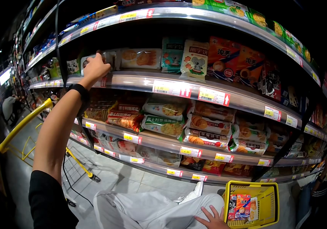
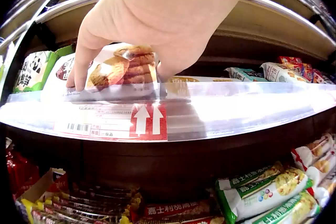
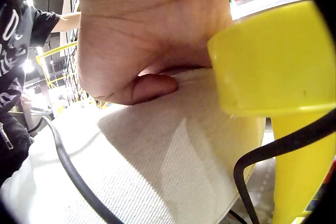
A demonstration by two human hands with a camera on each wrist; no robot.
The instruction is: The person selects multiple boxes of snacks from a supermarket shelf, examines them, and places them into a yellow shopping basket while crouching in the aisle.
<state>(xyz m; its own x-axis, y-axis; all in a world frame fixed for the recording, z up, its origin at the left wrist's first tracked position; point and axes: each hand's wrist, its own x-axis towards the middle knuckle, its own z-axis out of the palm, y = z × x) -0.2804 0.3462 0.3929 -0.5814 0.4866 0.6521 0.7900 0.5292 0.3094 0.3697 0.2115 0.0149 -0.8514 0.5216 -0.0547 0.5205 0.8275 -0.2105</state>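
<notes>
My left hand (image 1: 96, 68) reaches to the middle shelf on the left. In the left wrist view its fingers and thumb come down on either side of a clear-wrapped pack of round cookies (image 2: 118, 69), gripping it behind the clear shelf lip (image 2: 220, 98). Another cookie pack (image 1: 140, 58) lies just to the right on that shelf. My right hand (image 1: 213, 219) rests on the knee of the light trousers (image 1: 144, 208), fingers spread, holding nothing. Close beside it stands a yellow shopping basket (image 1: 252, 184) with several snack packs (image 1: 243, 206) inside.
Further along the shelf stand koala-printed biscuit bags (image 1: 194, 60) and orange boxes (image 1: 224, 59). Wrapped biscuit rolls (image 1: 163, 124) fill the shelf below. A yellow-handled shopping cart (image 1: 26, 124) is at the left, with a black cable (image 1: 68, 179) hanging near it.
</notes>
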